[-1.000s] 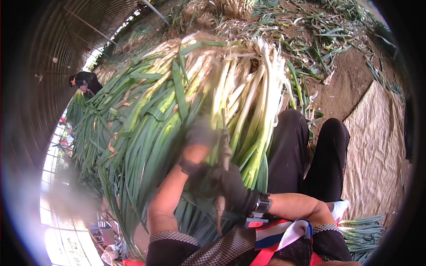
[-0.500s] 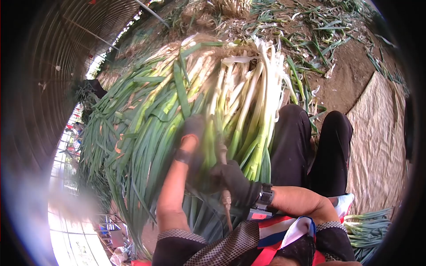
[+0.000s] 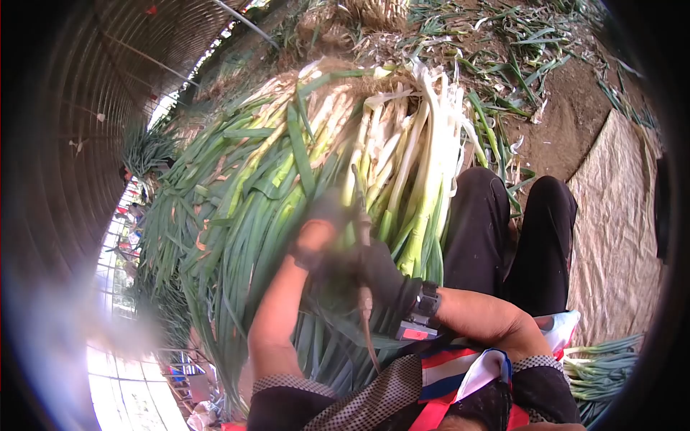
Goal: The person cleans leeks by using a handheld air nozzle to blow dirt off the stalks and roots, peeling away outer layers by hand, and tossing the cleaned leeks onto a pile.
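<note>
The slim metal wand [image 3: 365, 302] is gripped in the gloved right hand [image 3: 387, 276], fingers closed round it, as far as can be made out. The gloved left hand [image 3: 329, 208] is badly blurred over the greens, so its opening and any hold can't be told. The green onions [image 3: 431, 165] are heaped right beside the knees [image 3: 480, 190]. Stalks could be bruised if jabbed by the wand, or the thin hose [image 3: 371, 345] snagged among leaves.

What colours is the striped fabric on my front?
The striped fabric is red, white and blue; the head view shows it.
</note>
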The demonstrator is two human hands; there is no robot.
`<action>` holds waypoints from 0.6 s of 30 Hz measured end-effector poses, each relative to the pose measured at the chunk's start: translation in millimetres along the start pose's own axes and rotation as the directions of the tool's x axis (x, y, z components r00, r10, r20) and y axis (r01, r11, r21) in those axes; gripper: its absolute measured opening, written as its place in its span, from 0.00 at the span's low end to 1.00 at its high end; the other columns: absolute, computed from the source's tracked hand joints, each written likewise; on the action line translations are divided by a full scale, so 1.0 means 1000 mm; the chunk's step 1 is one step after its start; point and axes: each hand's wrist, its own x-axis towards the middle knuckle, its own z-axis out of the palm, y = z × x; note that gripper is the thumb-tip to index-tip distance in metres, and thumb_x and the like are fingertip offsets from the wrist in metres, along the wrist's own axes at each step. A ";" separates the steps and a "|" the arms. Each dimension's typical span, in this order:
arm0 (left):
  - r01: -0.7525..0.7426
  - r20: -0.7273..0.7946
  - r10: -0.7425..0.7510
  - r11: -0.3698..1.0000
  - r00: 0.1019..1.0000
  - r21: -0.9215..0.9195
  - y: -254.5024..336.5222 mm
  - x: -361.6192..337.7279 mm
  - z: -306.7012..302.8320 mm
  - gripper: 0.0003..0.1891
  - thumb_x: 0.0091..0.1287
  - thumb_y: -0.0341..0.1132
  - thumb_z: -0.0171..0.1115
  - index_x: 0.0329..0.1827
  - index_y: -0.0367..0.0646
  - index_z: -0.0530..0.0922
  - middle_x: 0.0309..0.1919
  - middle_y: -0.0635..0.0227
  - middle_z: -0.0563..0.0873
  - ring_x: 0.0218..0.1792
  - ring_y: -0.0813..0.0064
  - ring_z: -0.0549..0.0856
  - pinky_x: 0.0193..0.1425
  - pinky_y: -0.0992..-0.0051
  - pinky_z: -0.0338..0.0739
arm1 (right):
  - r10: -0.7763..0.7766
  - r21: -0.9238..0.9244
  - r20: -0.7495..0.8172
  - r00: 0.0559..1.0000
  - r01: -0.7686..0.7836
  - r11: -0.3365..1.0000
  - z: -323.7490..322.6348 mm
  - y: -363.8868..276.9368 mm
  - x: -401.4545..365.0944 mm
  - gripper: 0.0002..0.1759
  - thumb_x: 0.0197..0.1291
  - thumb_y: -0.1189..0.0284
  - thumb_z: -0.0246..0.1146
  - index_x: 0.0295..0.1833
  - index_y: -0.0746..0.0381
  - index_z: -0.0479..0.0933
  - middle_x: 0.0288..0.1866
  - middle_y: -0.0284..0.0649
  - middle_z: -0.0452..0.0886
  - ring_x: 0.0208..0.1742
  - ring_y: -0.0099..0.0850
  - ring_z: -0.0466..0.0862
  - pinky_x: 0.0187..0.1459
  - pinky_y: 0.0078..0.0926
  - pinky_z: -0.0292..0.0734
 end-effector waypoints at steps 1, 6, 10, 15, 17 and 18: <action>-0.180 0.091 0.169 0.975 0.981 0.131 -0.015 0.001 0.009 0.17 0.60 0.38 0.62 0.49 0.38 0.77 0.43 0.48 0.82 0.46 0.49 0.81 0.47 0.60 0.75 | 0.124 0.161 -0.018 0.992 -0.120 0.980 -0.001 -0.005 -0.001 0.07 0.60 0.76 0.57 0.30 0.64 0.78 0.23 0.30 0.76 0.22 0.19 0.75 0.23 0.19 0.70; -0.016 -0.109 -0.061 0.803 0.992 -0.595 0.066 -0.050 -0.025 0.17 0.60 0.36 0.63 0.48 0.35 0.77 0.43 0.49 0.84 0.47 0.52 0.81 0.48 0.65 0.76 | 0.335 0.487 -0.049 0.941 -0.270 0.831 -0.007 -0.015 -0.006 0.05 0.62 0.75 0.58 0.34 0.63 0.78 0.25 0.28 0.74 0.22 0.17 0.73 0.23 0.18 0.69; 0.259 0.164 -0.210 0.876 0.964 -0.407 0.051 -0.082 -0.004 0.18 0.60 0.37 0.63 0.51 0.36 0.77 0.47 0.48 0.82 0.49 0.52 0.81 0.49 0.66 0.76 | 0.328 0.397 -0.104 0.939 -0.263 0.879 -0.006 -0.021 -0.013 0.04 0.61 0.77 0.58 0.34 0.63 0.77 0.27 0.29 0.75 0.26 0.19 0.75 0.26 0.19 0.71; -0.196 -0.084 0.206 0.974 0.975 0.114 0.014 -0.135 0.048 0.23 0.62 0.41 0.60 0.57 0.38 0.72 0.41 0.50 0.84 0.41 0.47 0.83 0.45 0.60 0.78 | -0.210 -0.373 0.105 0.972 0.234 0.898 -0.013 0.024 0.007 0.04 0.60 0.77 0.58 0.35 0.66 0.77 0.27 0.32 0.77 0.30 0.19 0.77 0.31 0.19 0.72; 0.008 0.038 -0.006 0.998 0.999 -0.060 0.046 -0.140 0.015 0.17 0.66 0.37 0.54 0.54 0.37 0.73 0.41 0.51 0.84 0.40 0.48 0.83 0.44 0.61 0.78 | -0.292 -0.580 0.183 0.939 0.343 0.739 -0.015 0.025 0.017 0.04 0.58 0.77 0.58 0.35 0.66 0.77 0.27 0.34 0.78 0.30 0.20 0.78 0.31 0.20 0.73; 0.155 0.133 -0.142 0.983 0.981 -0.094 0.058 -0.139 0.002 0.16 0.67 0.37 0.53 0.54 0.37 0.73 0.42 0.51 0.84 0.41 0.49 0.83 0.44 0.61 0.78 | -0.344 -0.632 0.185 0.921 0.380 0.676 -0.016 0.017 0.020 0.04 0.57 0.77 0.58 0.35 0.66 0.77 0.27 0.35 0.79 0.29 0.21 0.78 0.31 0.21 0.73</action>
